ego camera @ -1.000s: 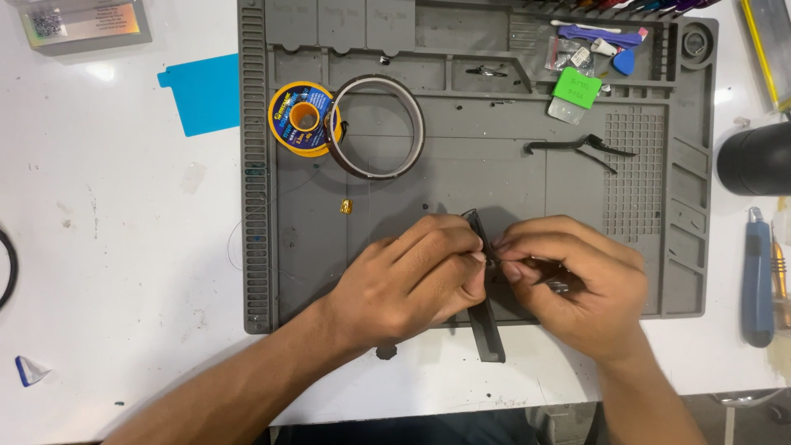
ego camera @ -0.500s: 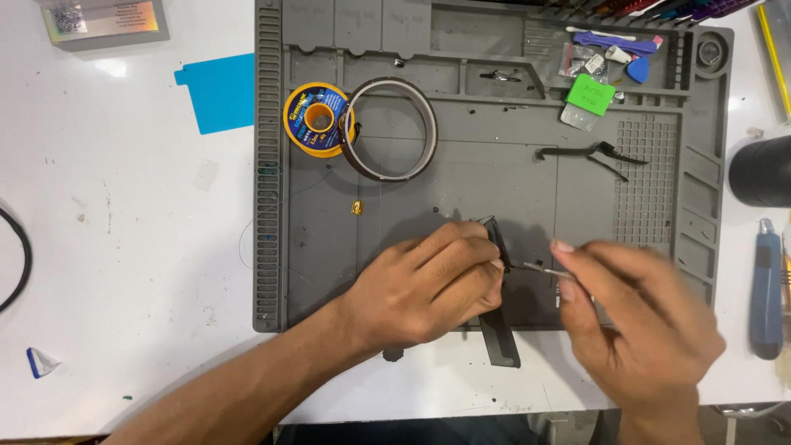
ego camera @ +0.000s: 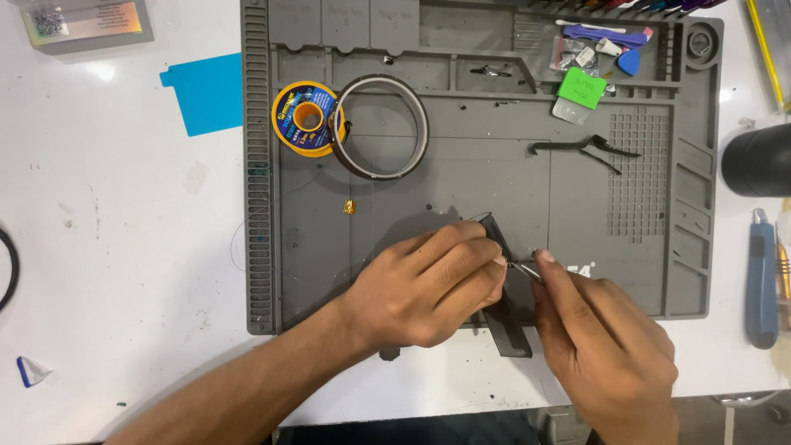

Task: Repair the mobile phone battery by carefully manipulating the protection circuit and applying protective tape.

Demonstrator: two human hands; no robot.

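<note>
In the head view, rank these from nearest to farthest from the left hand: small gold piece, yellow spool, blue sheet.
From the left hand:
1. Small gold piece, on the grey mat just above the hand.
2. Yellow spool, mat's upper left.
3. Blue sheet, off the mat, far upper left.

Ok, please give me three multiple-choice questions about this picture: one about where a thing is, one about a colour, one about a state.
1. Where does the yellow spool lie?
A. on the grey mat, beside the brown tape ring
B. on the white table, left of the mat
C. under the right hand

2. What colour is the flat sheet left of the mat?
A. red
B. blue
C. black

3. What is the right hand doing?
A. lying flat and empty
B. gripping the black cylinder
C. pinching a thin metal tool

Answers:
1 A: it touches the tape ring on the mat.
2 B: it is plainly blue.
3 C: the tool points toward the left hand.
</note>
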